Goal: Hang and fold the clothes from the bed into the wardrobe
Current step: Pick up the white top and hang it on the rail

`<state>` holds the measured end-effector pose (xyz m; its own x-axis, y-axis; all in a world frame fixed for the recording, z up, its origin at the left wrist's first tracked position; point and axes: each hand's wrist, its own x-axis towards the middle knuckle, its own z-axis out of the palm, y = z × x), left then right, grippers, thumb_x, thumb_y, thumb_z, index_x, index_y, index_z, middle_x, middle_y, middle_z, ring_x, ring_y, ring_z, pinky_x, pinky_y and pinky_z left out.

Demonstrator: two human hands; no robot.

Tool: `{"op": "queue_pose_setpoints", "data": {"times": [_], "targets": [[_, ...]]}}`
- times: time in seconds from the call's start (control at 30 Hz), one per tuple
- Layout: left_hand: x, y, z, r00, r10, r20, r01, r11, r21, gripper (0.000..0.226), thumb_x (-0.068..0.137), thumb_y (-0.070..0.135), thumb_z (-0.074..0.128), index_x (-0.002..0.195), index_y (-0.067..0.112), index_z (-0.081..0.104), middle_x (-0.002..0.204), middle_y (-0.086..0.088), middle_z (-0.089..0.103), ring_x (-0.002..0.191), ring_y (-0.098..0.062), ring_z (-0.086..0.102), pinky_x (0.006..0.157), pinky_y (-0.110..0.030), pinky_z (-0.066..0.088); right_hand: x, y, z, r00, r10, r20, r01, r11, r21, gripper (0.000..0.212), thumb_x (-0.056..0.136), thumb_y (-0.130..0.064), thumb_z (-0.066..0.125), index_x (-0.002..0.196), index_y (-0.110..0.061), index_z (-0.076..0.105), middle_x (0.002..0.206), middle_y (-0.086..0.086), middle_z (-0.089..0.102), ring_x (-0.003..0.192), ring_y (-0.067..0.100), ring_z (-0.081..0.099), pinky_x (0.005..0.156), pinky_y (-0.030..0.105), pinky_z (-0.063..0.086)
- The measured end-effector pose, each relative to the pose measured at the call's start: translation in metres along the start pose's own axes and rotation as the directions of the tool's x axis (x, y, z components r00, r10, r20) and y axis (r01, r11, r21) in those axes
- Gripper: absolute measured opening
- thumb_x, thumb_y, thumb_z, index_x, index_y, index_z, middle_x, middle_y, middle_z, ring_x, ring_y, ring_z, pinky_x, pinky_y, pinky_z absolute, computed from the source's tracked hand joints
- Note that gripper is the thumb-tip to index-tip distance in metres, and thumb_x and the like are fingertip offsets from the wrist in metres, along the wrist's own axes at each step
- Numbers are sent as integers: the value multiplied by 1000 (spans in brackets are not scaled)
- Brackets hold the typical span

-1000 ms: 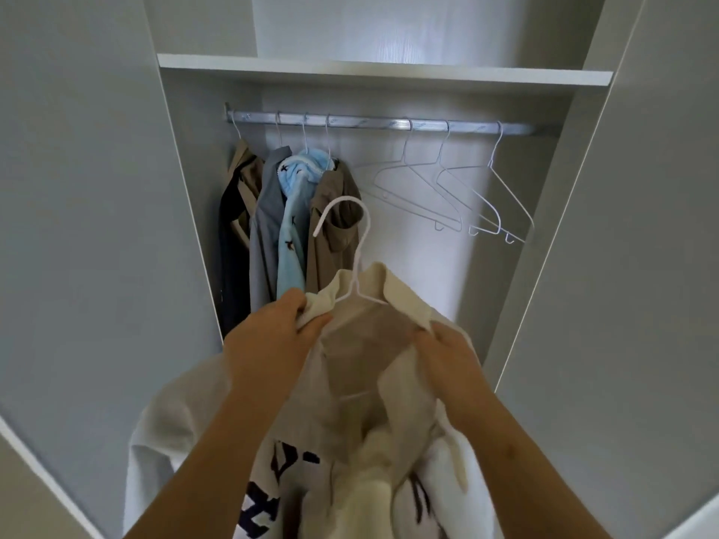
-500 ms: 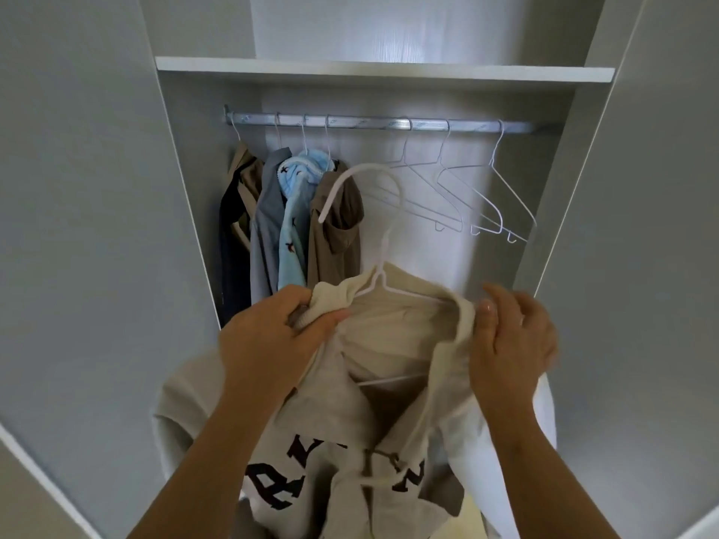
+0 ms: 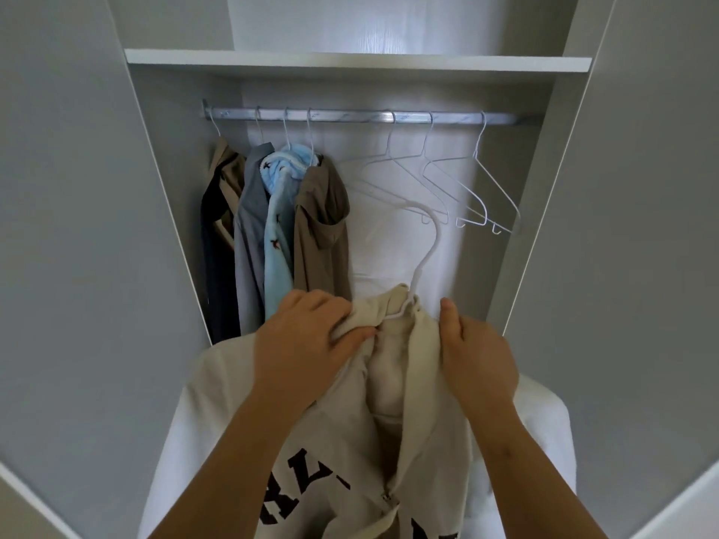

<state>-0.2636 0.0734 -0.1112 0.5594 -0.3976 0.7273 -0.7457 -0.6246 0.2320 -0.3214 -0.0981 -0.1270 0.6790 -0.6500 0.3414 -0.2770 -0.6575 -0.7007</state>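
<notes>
View from the person's head, looking into an open wardrobe (image 3: 544,188) between its two grey doors. On the left of the metal rail (image 3: 350,117) four garments already hung close together: a dark and tan one (image 3: 218,227), a grey one (image 3: 249,243), a light blue fleece (image 3: 277,227) and a brown hooded top (image 3: 321,235). To their right three empty white wire hangers (image 3: 447,180) hung on the rail. A shelf (image 3: 350,64) ran above.

Near the camera, in front of the wardrobe and below the rail, both hands held up a cream zip hoodie (image 3: 350,461) with dark lettering. It was already threaded on a white hanger (image 3: 435,243), whose hook stood free above the collar and was not yet on the rail. The left hand (image 3: 311,344) gripped bunched fabric at the left of the collar, fingers curled over it and thumb pinching. The right hand (image 3: 476,355) held the right side of the collar, thumb up against the cloth, its fingers curled out of sight behind.

The task seemed partly done: four pieces hung, a fifth ready to hook into the gap on the rail. The bed was out of view, so what remained, and any folding, could not be told.
</notes>
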Motion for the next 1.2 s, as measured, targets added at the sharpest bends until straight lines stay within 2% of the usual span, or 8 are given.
{"op": "queue_pose_setpoints", "data": {"times": [0.27,0.43,0.6,0.73,0.83,0.97,1.1,1.2], "targets": [[-17,4,7,940,-324,-105,316,945,-87,38,86,18,61,54,15,41,63,5,40,47,-4,32,48,-11,26,-3,22,2,973,229,17,-229,972,59,55,97,-47,28,56,-16,50,68,6,54,75,28,56,70,33,39],[-36,31,27,845,-83,529,289,902,-320,31,94,31,50,65,20,43,65,9,43,58,-2,39,58,-16,35,-4,17,0,967,252,25,-253,964,77,55,96,-46,30,50,-20,45,68,8,55,68,27,52,70,33,39],[-15,10,12,972,68,-224,-100,986,-136,31,87,37,48,82,11,63,80,6,58,72,-2,47,73,-11,37,-7,17,-3,961,274,27,-275,956,100,57,95,-46,34,47,-18,42,68,11,55,78,35,57,75,37,43],[-1,6,17,956,66,286,-36,993,-110,63,86,66,24,88,16,63,76,4,62,71,-10,57,66,-26,45,-9,14,-8,968,248,30,-249,951,183,60,95,-43,40,40,-18,37,51,4,41,62,28,47,68,36,38],[-2,15,24,989,142,50,-140,990,-27,69,93,61,16,58,16,53,45,5,48,38,-9,44,39,-13,24,-9,9,-9,982,186,-18,-176,954,243,64,94,-39,44,35,-20,30,43,-1,35,52,22,38,66,35,34],[9,18,21,990,-24,-141,20,999,-28,56,91,56,34,50,19,43,39,6,38,35,-7,30,41,-10,14,-10,17,-4,995,20,-95,8,957,291,51,96,-25,45,47,-21,31,46,-7,35,50,14,34,65,32,31],[15,2,15,946,-320,-59,315,946,-72,47,87,55,39,54,22,39,47,9,35,43,-5,33,45,-19,24,-8,45,-6,963,125,-238,-44,947,320,12,90,-10,50,93,-11,62,96,9,62,94,27,55,86,44,45],[25,-9,-2,896,-423,-134,419,906,-58,48,90,51,43,52,23,36,49,7,38,46,-6,35,47,-21,22,-11,62,-1,925,317,-211,-239,915,324,37,87,-16,58,123,-8,51,124,14,54,114,33,49,99,51,40]]}}
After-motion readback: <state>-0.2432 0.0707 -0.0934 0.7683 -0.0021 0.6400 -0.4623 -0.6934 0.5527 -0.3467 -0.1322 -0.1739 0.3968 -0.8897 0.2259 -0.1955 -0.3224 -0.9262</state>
